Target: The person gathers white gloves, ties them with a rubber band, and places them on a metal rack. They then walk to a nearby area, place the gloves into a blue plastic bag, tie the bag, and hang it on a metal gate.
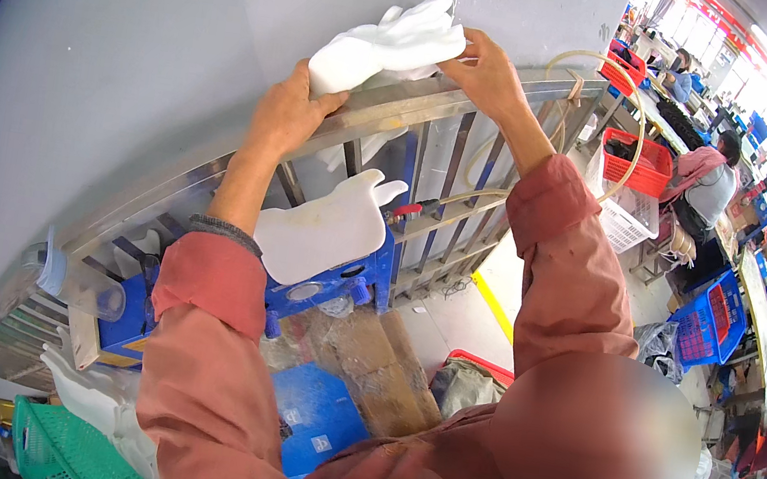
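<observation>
At the top of a metal rack, in front of the grey wall, is a smooth white hand-shaped form (379, 50) with finger-like lobes. Its rounded left end is held by my left hand (290, 109), thumb underneath. My right hand (485, 71) pinches the other end with thumb and fingers near the rail. Part of another white piece shows below it. Lower down, a flat white plate with finger-like prongs (319, 231) rests tilted against a blue machine (339, 284).
The slatted metal rack (472, 154) runs along the wall, with a pale hose (643, 128) looped at its right. A clear plastic jar (86, 288) stands left. Below are cardboard (372, 364), a green basket (65, 450) and white pieces. Other people sit at tables at right.
</observation>
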A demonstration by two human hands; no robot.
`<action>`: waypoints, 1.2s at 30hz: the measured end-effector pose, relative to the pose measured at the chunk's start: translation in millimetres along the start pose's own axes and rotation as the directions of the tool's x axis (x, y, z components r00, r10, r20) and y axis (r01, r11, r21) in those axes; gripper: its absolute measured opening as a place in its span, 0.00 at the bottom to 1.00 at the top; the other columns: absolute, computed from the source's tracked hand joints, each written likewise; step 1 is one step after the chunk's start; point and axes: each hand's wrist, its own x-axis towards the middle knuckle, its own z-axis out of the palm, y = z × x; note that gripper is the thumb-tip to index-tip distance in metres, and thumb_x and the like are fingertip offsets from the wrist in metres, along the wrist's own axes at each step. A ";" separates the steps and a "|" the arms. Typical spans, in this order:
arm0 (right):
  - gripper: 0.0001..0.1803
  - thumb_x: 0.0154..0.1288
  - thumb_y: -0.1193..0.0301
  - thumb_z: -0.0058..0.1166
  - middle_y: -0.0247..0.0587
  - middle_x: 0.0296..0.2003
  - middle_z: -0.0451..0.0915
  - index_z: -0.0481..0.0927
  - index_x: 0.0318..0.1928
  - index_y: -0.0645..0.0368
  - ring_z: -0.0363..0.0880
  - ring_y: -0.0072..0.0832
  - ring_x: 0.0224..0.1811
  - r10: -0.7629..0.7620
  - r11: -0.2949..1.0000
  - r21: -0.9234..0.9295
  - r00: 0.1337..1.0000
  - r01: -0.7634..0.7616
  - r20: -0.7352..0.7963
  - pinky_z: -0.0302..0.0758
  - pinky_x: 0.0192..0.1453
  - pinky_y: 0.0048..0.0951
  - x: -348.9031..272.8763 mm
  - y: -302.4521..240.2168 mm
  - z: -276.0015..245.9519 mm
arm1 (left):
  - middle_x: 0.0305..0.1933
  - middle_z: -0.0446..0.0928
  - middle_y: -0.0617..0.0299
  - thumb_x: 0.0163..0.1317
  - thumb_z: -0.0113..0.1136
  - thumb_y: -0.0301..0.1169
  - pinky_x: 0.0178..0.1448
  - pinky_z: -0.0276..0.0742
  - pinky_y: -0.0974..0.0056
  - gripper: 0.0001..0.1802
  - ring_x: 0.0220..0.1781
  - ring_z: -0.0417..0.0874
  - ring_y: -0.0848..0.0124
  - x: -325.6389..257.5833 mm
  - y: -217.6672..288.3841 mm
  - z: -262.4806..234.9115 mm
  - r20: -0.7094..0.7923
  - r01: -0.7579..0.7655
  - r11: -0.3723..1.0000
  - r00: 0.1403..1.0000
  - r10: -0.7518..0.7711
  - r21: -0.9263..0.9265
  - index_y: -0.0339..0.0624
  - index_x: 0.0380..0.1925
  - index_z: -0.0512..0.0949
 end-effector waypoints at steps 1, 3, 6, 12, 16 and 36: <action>0.28 0.62 0.58 0.63 0.51 0.46 0.86 0.80 0.56 0.63 0.86 0.38 0.46 -0.008 1.000 -0.008 1.000 0.008 0.010 0.79 0.53 0.37 -0.5 -2.8 1.1 | 0.55 0.83 0.39 0.65 0.64 0.51 0.62 0.76 0.49 0.37 0.58 0.83 0.46 0.4 -0.4 0.3 -0.001 -0.007 1.000 1.000 0.007 -0.004 0.35 0.64 0.70; 0.28 0.61 0.58 0.64 0.52 0.44 0.85 0.79 0.56 0.65 0.85 0.39 0.45 -0.031 0.999 -0.024 0.999 0.032 0.027 0.79 0.52 0.40 -0.8 -8.0 5.1 | 0.55 0.82 0.39 0.65 0.64 0.51 0.62 0.76 0.50 0.37 0.59 0.83 0.47 0.3 -0.2 0.2 -0.012 -0.011 1.000 1.000 0.011 -0.029 0.34 0.64 0.70; 0.29 0.60 0.58 0.65 0.52 0.42 0.84 0.78 0.55 0.65 0.85 0.39 0.44 -0.084 0.991 -0.117 0.992 0.072 -0.099 0.78 0.50 0.41 -1.8 -12.6 20.0 | 0.56 0.82 0.39 0.65 0.63 0.50 0.63 0.76 0.50 0.36 0.59 0.83 0.48 -1.0 1.5 -1.7 -0.010 0.025 0.999 1.000 -0.025 -0.042 0.34 0.63 0.71; 0.26 0.58 0.63 0.67 0.49 0.44 0.85 0.79 0.54 0.64 0.85 0.39 0.47 0.046 0.992 0.121 0.997 -0.038 -0.063 0.78 0.53 0.38 -2.0 -10.2 31.7 | 0.56 0.82 0.39 0.65 0.63 0.50 0.63 0.76 0.50 0.35 0.60 0.83 0.48 -1.8 3.7 -4.6 0.008 0.030 0.999 1.000 -0.030 -0.035 0.34 0.62 0.71; 0.22 0.57 0.65 0.67 0.49 0.43 0.87 0.83 0.51 0.64 0.86 0.38 0.46 0.031 0.997 0.072 0.997 -0.036 0.071 0.79 0.52 0.37 2.3 -11.5 25.0 | 0.55 0.82 0.38 0.65 0.63 0.50 0.62 0.76 0.50 0.35 0.59 0.83 0.47 -1.9 3.4 -2.5 0.000 0.018 0.996 1.000 -0.018 -0.090 0.34 0.61 0.72; 0.27 0.56 0.63 0.68 0.53 0.49 0.86 0.81 0.55 0.59 0.84 0.49 0.54 -0.109 0.982 -0.143 0.990 0.121 0.090 0.79 0.58 0.43 6.3 -18.9 36.8 | 0.50 0.84 0.39 0.65 0.62 0.52 0.58 0.77 0.50 0.31 0.54 0.85 0.48 -0.9 1.9 -1.7 -0.028 0.036 0.999 0.999 -0.036 -0.015 0.33 0.53 0.76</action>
